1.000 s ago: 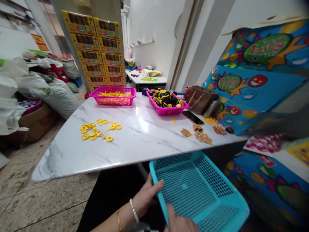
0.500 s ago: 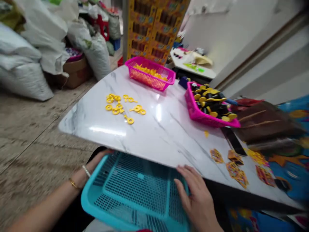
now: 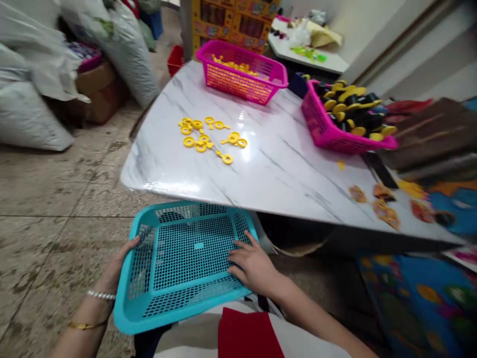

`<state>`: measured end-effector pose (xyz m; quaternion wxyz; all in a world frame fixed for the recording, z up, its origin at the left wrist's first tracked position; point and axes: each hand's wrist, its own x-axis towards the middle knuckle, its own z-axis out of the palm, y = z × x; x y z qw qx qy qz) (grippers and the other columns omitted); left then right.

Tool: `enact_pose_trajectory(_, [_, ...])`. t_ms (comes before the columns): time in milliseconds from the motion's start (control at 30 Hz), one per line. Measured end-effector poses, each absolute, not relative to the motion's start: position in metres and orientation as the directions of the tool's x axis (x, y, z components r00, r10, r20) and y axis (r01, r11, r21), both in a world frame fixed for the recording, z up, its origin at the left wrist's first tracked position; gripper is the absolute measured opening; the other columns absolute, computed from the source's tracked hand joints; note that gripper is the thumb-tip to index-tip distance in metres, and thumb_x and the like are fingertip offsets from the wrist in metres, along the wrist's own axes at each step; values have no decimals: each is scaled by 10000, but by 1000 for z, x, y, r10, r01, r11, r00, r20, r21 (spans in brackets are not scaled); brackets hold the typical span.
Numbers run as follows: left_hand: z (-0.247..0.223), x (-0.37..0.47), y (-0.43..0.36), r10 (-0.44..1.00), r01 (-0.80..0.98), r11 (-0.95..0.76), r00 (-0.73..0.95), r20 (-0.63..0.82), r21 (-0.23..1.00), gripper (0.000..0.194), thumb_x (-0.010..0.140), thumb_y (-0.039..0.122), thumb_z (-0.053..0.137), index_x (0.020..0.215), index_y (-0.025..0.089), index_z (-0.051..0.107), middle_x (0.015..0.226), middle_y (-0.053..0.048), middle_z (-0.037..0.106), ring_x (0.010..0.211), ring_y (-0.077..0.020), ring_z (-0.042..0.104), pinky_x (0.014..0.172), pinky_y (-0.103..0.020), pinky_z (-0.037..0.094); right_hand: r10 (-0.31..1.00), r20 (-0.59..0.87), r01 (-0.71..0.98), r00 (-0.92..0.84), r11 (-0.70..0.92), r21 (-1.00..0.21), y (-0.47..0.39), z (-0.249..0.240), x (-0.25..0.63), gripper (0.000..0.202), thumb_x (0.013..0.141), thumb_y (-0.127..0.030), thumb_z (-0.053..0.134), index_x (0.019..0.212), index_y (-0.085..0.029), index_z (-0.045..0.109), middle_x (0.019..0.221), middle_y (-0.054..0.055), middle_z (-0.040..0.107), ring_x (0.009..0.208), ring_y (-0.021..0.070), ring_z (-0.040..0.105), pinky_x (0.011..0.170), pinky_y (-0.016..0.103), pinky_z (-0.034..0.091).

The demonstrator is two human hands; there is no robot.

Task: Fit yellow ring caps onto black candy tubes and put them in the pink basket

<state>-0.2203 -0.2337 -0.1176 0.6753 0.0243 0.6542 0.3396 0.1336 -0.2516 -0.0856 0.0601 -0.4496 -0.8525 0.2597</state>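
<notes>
An empty turquoise plastic basket point(image 3: 186, 263) with mesh sides and floor rests over my lap, against the table's front edge. My left hand point(image 3: 118, 263) is closed on its left rim, thumb on top and the other fingers hidden beneath. Over the right side reaches my right hand point(image 3: 255, 263), fingers spread and pointing into the basket, with nothing held. On the white marbled table point(image 3: 268, 174) lies a loose group of small yellow ring-shaped plastic pieces with short stems point(image 3: 203, 141).
At the table's back stands a pink basket point(image 3: 238, 92) of yellow pieces. Another pink basket point(image 3: 316, 119), heaped with black and yellow parts, is at the right. Small printed packets point(image 3: 385, 214) and a dark phone-like slab point(image 3: 380, 170) lie nearby. White sacks point(image 3: 30, 119) stand on the floor.
The turquoise basket has moved left and out from under the table edge, with its far side now showing. My right hand has shifted left with it. The view has tilted down.
</notes>
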Motion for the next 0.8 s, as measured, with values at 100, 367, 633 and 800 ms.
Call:
enact_pose_trajectory(100, [-121,-216,-209,592,-162,796,9,-806,583,483,829,397,594,1242,148,581,1039,-129,717,939,-314,689,836,-449,573,884,-83,755,-460,340,-561,-281,-73,139,255,880,-340,636,1104,-224,672,1091,40,704,1141,242,576,1167,530,96])
enact_pose_trajectory(367, [-99,-182,-189,947,815,-320,253,199,483,824,853,476,556,1496,82,226,1518,-235,269,1407,-438,198,1141,-616,199,997,71,572,-24,72,-817,-299,-55,140,115,857,-203,601,849,-214,715,816,13,726,789,154,663,1024,385,385])
enact_pose_trajectory(633, [-30,-14,-198,444,270,-743,883,150,613,475,952,228,426,1425,238,389,1384,-79,514,1302,-215,450,1090,-386,418,999,21,346,41,6,-938,-254,-64,192,163,847,-261,598,794,-173,725,779,25,718,770,170,658,848,328,505])
enact_pose_trajectory(800, [-52,106,-158,584,382,-394,806,-93,836,300,933,229,489,1208,159,588,1238,-133,589,1138,-241,564,1022,-441,446,964,-163,260,209,-216,-941,-181,-100,282,226,925,-285,562,803,-118,655,743,28,668,649,129,630,637,277,537])
